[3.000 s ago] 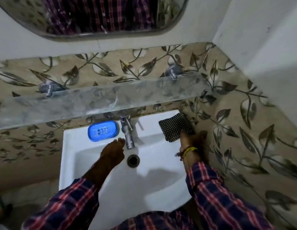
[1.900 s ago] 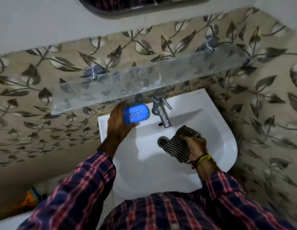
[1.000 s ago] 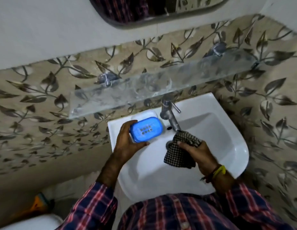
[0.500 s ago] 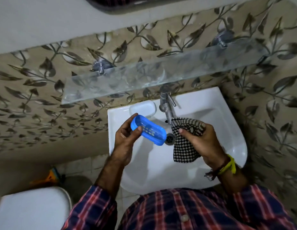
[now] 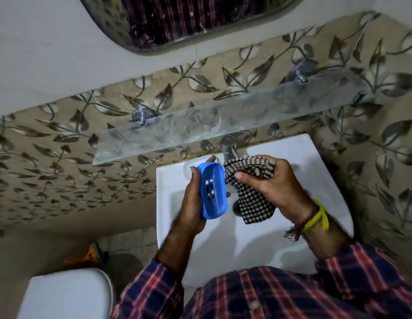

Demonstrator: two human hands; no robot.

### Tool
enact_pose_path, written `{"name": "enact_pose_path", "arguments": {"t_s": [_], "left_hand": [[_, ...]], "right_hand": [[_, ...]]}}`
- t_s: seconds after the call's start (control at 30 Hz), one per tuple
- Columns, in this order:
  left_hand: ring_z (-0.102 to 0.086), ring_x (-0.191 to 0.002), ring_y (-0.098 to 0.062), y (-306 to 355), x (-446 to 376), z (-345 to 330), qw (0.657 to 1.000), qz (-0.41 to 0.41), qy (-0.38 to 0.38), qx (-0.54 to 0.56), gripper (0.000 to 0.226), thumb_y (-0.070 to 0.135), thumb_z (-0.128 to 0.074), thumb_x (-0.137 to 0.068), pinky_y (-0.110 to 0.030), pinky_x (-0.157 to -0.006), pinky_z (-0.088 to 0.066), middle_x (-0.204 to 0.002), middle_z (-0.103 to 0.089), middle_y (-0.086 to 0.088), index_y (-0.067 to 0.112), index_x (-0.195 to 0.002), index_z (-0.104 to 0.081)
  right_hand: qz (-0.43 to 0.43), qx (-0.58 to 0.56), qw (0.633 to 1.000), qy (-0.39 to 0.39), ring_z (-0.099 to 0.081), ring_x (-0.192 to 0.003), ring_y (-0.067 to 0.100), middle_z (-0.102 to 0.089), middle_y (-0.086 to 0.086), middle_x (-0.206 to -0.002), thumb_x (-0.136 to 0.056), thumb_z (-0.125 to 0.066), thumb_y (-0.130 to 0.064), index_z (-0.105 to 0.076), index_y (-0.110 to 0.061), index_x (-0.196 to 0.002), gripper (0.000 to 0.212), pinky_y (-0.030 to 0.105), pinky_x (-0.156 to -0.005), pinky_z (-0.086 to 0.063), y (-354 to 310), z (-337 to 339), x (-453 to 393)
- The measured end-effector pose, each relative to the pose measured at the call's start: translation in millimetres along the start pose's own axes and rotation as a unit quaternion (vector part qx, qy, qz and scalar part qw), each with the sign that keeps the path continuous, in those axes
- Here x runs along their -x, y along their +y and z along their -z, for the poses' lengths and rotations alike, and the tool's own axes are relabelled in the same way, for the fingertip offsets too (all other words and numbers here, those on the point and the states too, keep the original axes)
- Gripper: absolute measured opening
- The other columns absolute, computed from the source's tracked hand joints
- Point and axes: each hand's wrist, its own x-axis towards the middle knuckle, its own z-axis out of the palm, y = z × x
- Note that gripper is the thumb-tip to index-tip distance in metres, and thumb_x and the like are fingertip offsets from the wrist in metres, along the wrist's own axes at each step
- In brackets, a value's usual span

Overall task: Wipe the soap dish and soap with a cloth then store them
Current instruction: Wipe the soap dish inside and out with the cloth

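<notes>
A small bathroom fills the frame: leaf-patterned tiles across the middle, a clear glass shelf (image 5: 223,120) fixed to them, and a white ceramic basin (image 5: 310,171) below, right of centre. At the lower left corner a white toilet lid shows.

Just left of centre, the left hand (image 5: 193,203) has its grip closed around the blue oval plastic soap dish (image 5: 213,189), thumb side on the near rim and fingertips wrapped over the far edge. The dish is held over the basin with its long axis running up and down the frame and its slotted hollow turned toward the camera. No soap is visible in it.

Immediately right, the right hand (image 5: 269,187) grips a bunched black-and-white checked cloth (image 5: 251,199), thumb pressing the fabric; a tail hangs down over the drain. The cloth's upper fold touches the dish's right rim, or very nearly.

The cloth lies directly right of the dish, so wiping likely calls for a short leftward sweep along that long axis, with the right hand doing the travel.
</notes>
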Motion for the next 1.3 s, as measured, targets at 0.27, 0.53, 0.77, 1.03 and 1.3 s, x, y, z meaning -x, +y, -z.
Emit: {"name": "enact_pose_path", "arguments": {"t_s": [0.27, 0.53, 0.77, 1.03, 1.3], "left_hand": [[-0.049, -0.133, -0.006, 3, -2, -4, 0.916, -0.271, 0.019, -0.296, 0.052, 0.048, -0.045, -0.098, -0.027, -0.106, -0.045, -0.138, -0.052, 0.028, 0.022, -0.142, -0.05], [-0.055, -0.133, -0.027, 8, 3, -27, 0.98, -0.138, -0.057, -0.127, 0.059, 0.054, -0.033, -0.101, -0.038, -0.109, -0.045, -0.141, -0.058, -0.014, 0.021, -0.15, -0.038], [-0.057, -0.129, -0.031, 11, 8, -29, 0.985, -0.129, -0.092, -0.074, 0.049, 0.038, -0.03, -0.104, -0.045, -0.107, -0.047, -0.138, -0.06, -0.016, 0.021, -0.15, -0.036], [-0.057, -0.124, -0.036, 5, 15, -37, 0.988, -0.089, -0.117, -0.047, 0.039, 0.037, -0.031, -0.104, -0.053, -0.109, -0.043, -0.13, -0.059, -0.02, 0.017, -0.135, -0.044], [-0.064, -0.11, -0.026, 18, 4, -49, 0.984, -0.1, -0.135, -0.054, 0.037, 0.036, -0.035, -0.103, -0.042, -0.097, -0.053, -0.116, -0.064, -0.012, 0.017, -0.132, -0.048]], "right_hand": [[-0.099, -0.078, 0.991, 0.034, -0.075, -0.094, 0.023, -0.079, 0.005, -0.096, -0.079, -0.083, -0.014, -0.074, -0.009, -0.104, 0.026, 0.044, -0.09, -0.06, 8, -20, -5], [-0.209, -0.268, 0.94, 0.016, -0.074, -0.093, 0.028, -0.076, 0.016, -0.102, -0.075, -0.081, -0.001, -0.07, 0.001, -0.112, 0.038, 0.036, -0.077, -0.059, -1, -32, 0], [-0.233, -0.337, 0.912, 0.001, -0.073, -0.098, 0.031, -0.074, 0.019, -0.11, -0.078, -0.076, -0.001, -0.07, 0.0, -0.115, 0.037, 0.04, -0.079, -0.058, -2, -29, 5], [-0.255, -0.422, 0.869, 0.047, -0.069, -0.11, 0.036, -0.069, 0.022, -0.122, -0.067, -0.08, 0.002, -0.066, 0.004, -0.121, 0.055, 0.051, -0.101, -0.052, -1, -38, 13], [-0.173, -0.386, 0.901, 0.092, -0.075, -0.093, 0.028, -0.076, 0.017, -0.104, -0.079, -0.073, 0.009, -0.069, 0.003, -0.113, 0.035, 0.036, -0.073, -0.061, -14, -31, 26]]}}
